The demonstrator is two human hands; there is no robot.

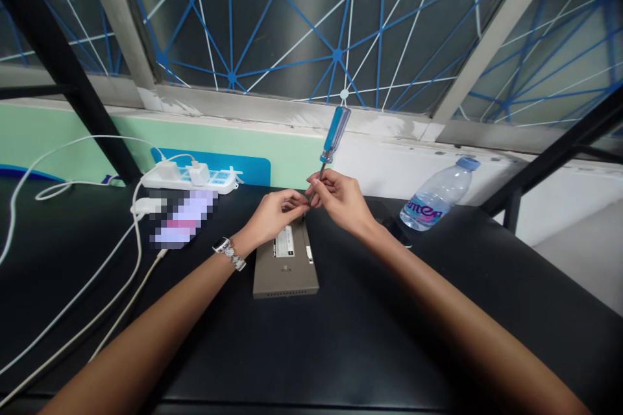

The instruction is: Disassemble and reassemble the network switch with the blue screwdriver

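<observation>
Left hand point(277, 213) touches right hand point(339, 201), which pinches the light blue-handled steel screwdriver point(335, 135) by thin shaft; handle seems safer hold

Power strip point(189, 179) left, case point(285, 270) middle, bottle point(438, 196) right

You are reaching forward with both bare arms, your left arm point(146, 318) coming in from 7 o'clock and your right arm point(467, 318) from 5 o'clock. Your left wrist point(242, 242) is angling inward while your left hand point(275, 215) is curling palm-down, its fingertips point(302, 202) closing in at 1 o'clock on your right hand point(341, 202), whose thumb and fingers are pinching together at 10 o'clock.
</observation>
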